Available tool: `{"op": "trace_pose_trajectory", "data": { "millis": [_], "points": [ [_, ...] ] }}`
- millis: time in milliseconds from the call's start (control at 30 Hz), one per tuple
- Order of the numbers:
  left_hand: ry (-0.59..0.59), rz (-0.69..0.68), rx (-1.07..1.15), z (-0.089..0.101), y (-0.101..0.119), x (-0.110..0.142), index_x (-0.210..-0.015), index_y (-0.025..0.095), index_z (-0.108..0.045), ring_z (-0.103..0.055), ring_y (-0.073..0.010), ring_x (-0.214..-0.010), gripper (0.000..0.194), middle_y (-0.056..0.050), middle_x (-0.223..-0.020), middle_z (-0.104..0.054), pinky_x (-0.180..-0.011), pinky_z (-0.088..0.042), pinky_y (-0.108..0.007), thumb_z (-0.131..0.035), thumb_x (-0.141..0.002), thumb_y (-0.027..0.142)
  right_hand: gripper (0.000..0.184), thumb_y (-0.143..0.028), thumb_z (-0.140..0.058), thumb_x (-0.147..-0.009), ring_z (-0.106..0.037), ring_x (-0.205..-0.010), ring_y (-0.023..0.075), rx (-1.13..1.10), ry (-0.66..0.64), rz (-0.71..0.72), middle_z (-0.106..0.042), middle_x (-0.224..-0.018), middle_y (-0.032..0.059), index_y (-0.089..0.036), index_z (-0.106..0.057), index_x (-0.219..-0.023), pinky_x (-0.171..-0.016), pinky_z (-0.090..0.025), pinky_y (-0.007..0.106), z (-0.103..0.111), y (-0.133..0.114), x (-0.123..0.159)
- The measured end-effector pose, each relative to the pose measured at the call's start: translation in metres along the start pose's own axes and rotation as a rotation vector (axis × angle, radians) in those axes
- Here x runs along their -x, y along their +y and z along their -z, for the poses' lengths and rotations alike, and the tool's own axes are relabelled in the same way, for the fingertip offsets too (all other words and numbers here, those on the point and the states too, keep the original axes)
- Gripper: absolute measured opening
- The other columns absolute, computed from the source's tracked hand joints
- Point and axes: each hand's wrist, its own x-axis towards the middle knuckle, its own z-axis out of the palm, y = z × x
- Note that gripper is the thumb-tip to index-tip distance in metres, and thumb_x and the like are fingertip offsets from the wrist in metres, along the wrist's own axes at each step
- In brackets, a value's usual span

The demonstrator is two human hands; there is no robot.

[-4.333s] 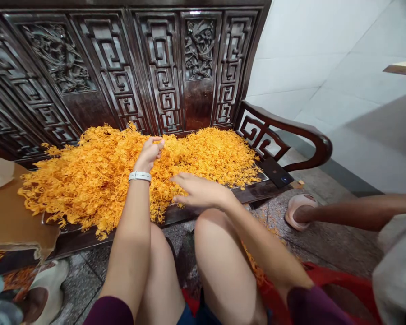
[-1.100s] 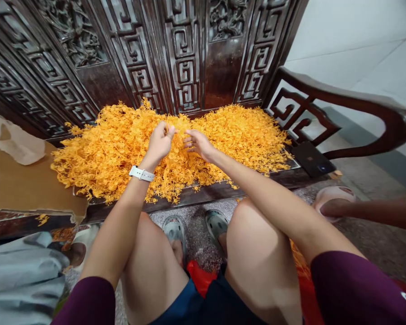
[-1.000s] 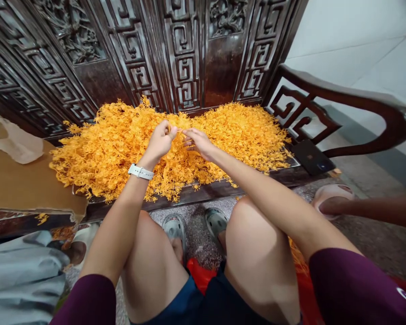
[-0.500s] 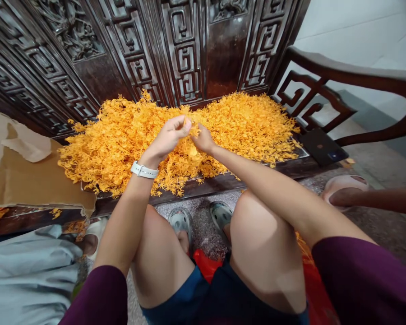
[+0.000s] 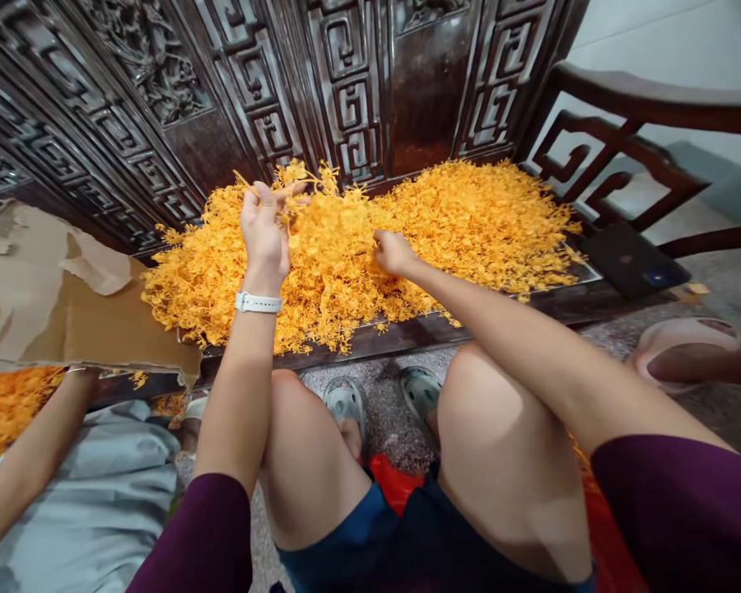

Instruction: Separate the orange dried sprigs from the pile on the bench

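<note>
Counter (image 5: pixel 401 332) runs left-right beyond both hands, its carved back (image 5: pixel 429 99) up on the far side. Pile of orange sprigs (image 5: pixel 339 268) lies on it, long axis also left-right: one mound around and beyond the left hand (image 5: pixel 263 235), the other beyond and to the right of the right hand (image 5: pixel 396 253), dip between them just past the right fingertips. Torn cardboard (image 5: pixel 117 325) is left of the left hand, near the pile's left end; another person's forearm (image 5: pixel 43 445) goes under its near edge, that person's hand hidden. Dark device (image 5: pixel 633 259) sits well right of the right hand, past the pile's right end. Hand state: left has a loose grip on a single sprig (image 5: pixel 295 171), fingers partly extended; right has fingers curled at the pile, can't see whether anything is pinched. Relation that counts, my read: sprig crosses the left hand roughly left-right, bare stem end poking out left, flower heads right and just beyond the fingers, so the flowered end is on the right hand's side. Right hand is apart from it, lower and closer to the body, but is the nearer hand to the dip and right mound.
</note>
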Motion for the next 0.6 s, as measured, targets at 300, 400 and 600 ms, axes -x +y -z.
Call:
{"op": "trace_pose_trajectory", "data": {
  "millis": [300, 400, 600],
  "points": [
    [0.302, -0.182, -0.387, 0.028, -0.005, -0.023, -0.088, 0.026, -0.049, -0.073, -0.0172, -0.094, 0.058, -0.006, -0.096, -0.077, -0.080, -0.054, -0.031, -0.055, -0.091, 0.084, 0.025, -0.002, -0.066, -0.073, -0.067, -0.098, 0.0297, -0.061, -0.010, 0.007, -0.076, -0.099, 0.0109, -0.017, -0.073, -0.091, -0.080, -0.047, 0.033, -0.002, 0.000, -0.009],
    [0.268, -0.159, -0.506, 0.033, 0.004, -0.025, -0.085, 0.026, -0.046, -0.067, -0.0153, -0.083, 0.061, -0.004, -0.091, -0.072, -0.071, -0.050, -0.029, -0.055, -0.088, 0.086, 0.025, 0.001, -0.066, -0.070, -0.067, -0.098, 0.0302, -0.111, -0.011, 0.025, -0.074, -0.090, 0.0089, -0.019, -0.071, -0.084, -0.085, -0.048, 0.035, 0.000, -0.009, -0.009],
    [0.032, -0.032, -0.562, 0.068, 0.014, -0.033, -0.081, 0.026, -0.043, -0.057, -0.0145, -0.074, 0.060, 0.000, -0.078, -0.061, -0.068, -0.047, -0.030, -0.056, -0.090, 0.084, 0.030, 0.009, -0.064, -0.068, -0.064, -0.096, 0.0303, -0.226, 0.053, -0.021, -0.067, -0.084, 0.0080, -0.020, -0.064, -0.078, -0.091, -0.047, 0.040, 0.015, 0.002, -0.015]
  ]
}}
